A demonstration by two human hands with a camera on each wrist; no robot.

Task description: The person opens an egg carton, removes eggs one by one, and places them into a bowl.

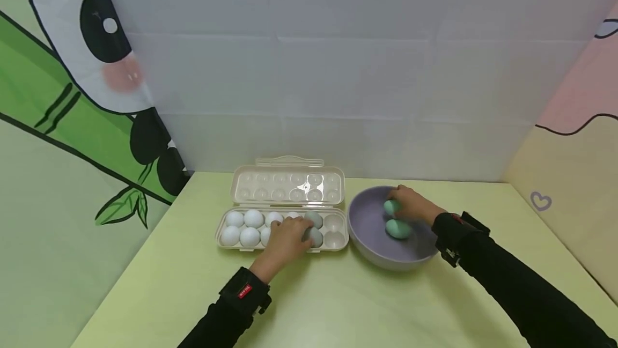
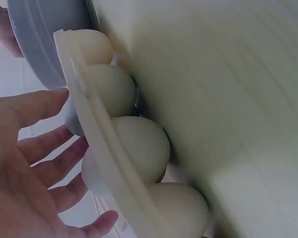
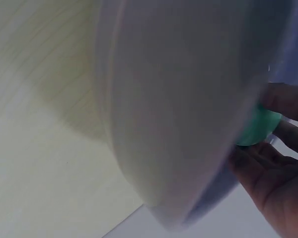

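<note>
An egg carton (image 1: 340, 247) lies with its lid raised, holding several white eggs (image 1: 250, 237) and, to their right, two grey eggs. My left hand (image 1: 288, 238) reaches over it, thumb and fingertips about the front grey egg (image 1: 316, 237), which sits in its cup. The left wrist view shows that grey egg (image 2: 75, 118) between thumb and fingers, partly behind the carton's rim. Inside the purple bowl (image 1: 367, 241), my right hand (image 1: 414, 206) pinches a green egg (image 1: 391, 207). A second green egg (image 1: 398, 229) lies below it in the bowl.
The carton's clear lid (image 1: 288, 185) leans back toward the pale wall cloth (image 1: 338, 80). Bowl and carton stand side by side, nearly touching, on a light yellow table (image 1: 338, 300). Printed cloth walls (image 1: 53, 230) rise to the left and right.
</note>
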